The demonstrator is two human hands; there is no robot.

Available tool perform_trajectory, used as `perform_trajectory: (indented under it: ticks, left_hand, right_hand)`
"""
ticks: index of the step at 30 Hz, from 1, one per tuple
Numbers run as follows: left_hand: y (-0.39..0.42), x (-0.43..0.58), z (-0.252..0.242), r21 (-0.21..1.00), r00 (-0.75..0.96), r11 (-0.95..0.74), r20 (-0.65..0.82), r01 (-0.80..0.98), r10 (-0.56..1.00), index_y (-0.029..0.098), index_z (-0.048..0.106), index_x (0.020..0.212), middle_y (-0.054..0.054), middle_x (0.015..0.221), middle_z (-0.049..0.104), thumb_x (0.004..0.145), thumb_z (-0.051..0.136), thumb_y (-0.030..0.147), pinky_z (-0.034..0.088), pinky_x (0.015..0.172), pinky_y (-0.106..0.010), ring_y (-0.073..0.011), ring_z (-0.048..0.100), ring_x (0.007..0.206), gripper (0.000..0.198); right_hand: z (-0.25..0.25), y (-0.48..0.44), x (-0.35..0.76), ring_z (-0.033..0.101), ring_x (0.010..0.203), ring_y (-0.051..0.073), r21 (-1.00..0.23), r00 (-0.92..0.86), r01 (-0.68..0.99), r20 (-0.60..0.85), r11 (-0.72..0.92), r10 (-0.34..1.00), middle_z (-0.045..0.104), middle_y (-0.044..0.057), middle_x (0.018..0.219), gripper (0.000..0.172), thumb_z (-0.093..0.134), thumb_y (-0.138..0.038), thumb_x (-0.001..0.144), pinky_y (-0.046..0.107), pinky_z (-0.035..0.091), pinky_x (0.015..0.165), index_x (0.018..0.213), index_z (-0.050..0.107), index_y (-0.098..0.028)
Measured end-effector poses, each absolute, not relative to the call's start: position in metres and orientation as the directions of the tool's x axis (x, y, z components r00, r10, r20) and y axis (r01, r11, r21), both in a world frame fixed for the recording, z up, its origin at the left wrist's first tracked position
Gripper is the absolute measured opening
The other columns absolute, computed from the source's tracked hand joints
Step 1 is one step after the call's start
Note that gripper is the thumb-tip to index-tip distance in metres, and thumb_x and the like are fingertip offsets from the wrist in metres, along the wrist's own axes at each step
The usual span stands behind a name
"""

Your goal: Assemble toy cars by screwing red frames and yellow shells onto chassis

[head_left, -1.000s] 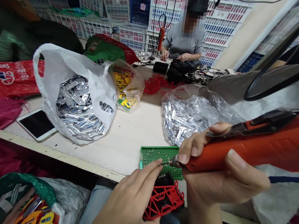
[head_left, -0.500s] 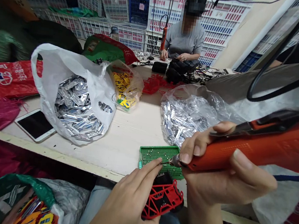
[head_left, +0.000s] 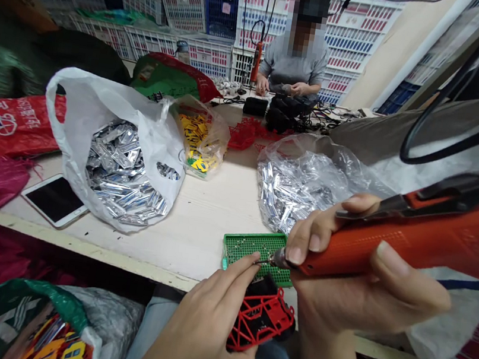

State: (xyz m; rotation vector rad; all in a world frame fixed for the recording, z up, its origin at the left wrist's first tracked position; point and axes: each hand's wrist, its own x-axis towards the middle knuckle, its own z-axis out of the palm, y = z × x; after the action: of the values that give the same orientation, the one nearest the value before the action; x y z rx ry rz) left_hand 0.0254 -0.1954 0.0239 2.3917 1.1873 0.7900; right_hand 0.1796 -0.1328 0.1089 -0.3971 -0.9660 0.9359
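Observation:
My right hand is wrapped round an orange electric screwdriver, which lies slantwise with its bit pointing left. The bit's tip meets the fingertips of my left hand. Whether a screw sits there is too small to tell. In the left hand is a red and black plastic toy car body, held between thumb and fingers above my lap; part of it is hidden by the hand. Just behind the bit, a green perforated tray with small screws on it rests at the table edge.
A white bag of silvery strips stands left, a clear bag of similar strips right. Between them is a bag of yellow parts. A phone lies near the edge. An open bag sits below. A co-worker sits opposite.
My hands, the screwdriver and the toy car body stay almost in place; the view shifts slightly. Across the table, the co-worker's hands and hanging orange screwdriver have moved a little.

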Motion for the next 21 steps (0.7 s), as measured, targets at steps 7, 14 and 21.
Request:
perform_trajectory:
  ticks: [7, 14, 21]
  left_hand:
    - [-0.198, 0.026, 0.026, 0.572, 0.494, -0.572, 0.306, 0.588, 0.814, 0.022, 0.024, 0.158, -0.016, 0.166, 0.038, 0.067, 0.061, 0.010, 0.056, 0.109, -0.050, -0.0329, 0.054, 0.141, 0.099]
    - [-0.202, 0.010, 0.018, 0.960, 0.163, -0.089, 0.047, 0.267, 0.986, 0.031, 0.015, 0.164, -0.013, 0.153, 0.056, 0.077, 0.071, 0.025, 0.052, 0.111, -0.052, -0.0347, 0.058, 0.136, 0.103]
    - [-0.179, 0.003, -0.001, 0.993, -0.188, 0.102, -0.112, -0.059, 0.976, 0.036, 0.022, 0.160, -0.007, 0.166, 0.038, 0.089, 0.065, 0.055, 0.035, 0.124, -0.051, -0.0316, 0.044, 0.148, 0.085]
  right_hand:
    - [0.107, -0.132, 0.180, 0.052, 0.041, 0.016, -0.686, 0.247, -0.438, 0.529, 0.581, 0.812, 0.057, -0.001, 0.054, 0.022, 0.064, -0.033, 0.072, 0.028, 0.040, 0.036, 0.090, 0.072, -0.022]
    - [0.107, -0.122, 0.182, 0.052, 0.037, 0.016, -0.651, 0.298, -0.444, 0.541, 0.615, 0.787, 0.056, -0.003, 0.054, 0.019, 0.066, -0.033, 0.072, 0.028, 0.039, 0.032, 0.089, 0.068, -0.024]
    - [0.123, -0.136, 0.168, 0.051, 0.037, 0.017, -0.678, 0.266, -0.467, 0.506, 0.568, 0.821, 0.053, -0.004, 0.054, 0.015, 0.065, -0.041, 0.080, 0.029, 0.038, 0.036, 0.085, 0.064, -0.027]
